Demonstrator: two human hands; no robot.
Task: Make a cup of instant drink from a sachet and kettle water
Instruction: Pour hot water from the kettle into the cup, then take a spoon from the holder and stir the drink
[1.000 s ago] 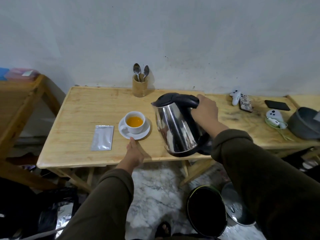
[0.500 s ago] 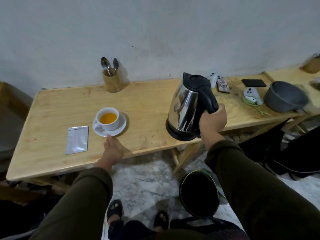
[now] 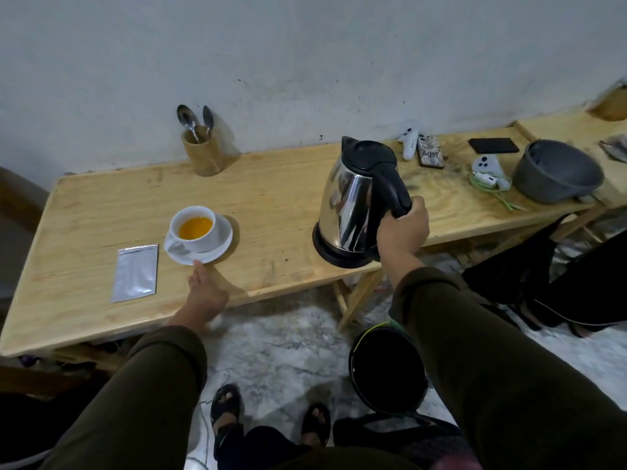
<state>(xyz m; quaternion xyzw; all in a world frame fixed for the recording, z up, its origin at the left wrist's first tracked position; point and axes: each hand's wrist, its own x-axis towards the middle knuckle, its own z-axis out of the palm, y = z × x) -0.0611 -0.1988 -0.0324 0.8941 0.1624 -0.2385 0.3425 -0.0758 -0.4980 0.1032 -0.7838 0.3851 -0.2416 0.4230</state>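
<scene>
A: What has changed since a second ago?

B: The shiny steel electric kettle with the black lid and handle [image 3: 356,201] was tilted just right of the white ceramic cup of orange drink [image 3: 195,228]; it now stands upright on its black base, well to the right of the cup, near the front edge of the pale wooden surface [image 3: 271,198]

A: And the right hand [image 3: 403,228]?

B: Its grip is closed round the lower part of the kettle's black handle

A: The left hand [image 3: 207,290]?

B: Lying flat with fingers out, in front of the cup; a fingertip touches the rim of the white saucer [image 3: 222,244] under the cup. It has hold of nothing

A: The sachet?

B: The flat silver foil sachet [image 3: 135,273] lies just left of the cup, apart from the saucer

A: Anything behind?

B: A round wooden holder with two metal spoons [image 3: 203,152] stands behind the cup, against the wall
</scene>
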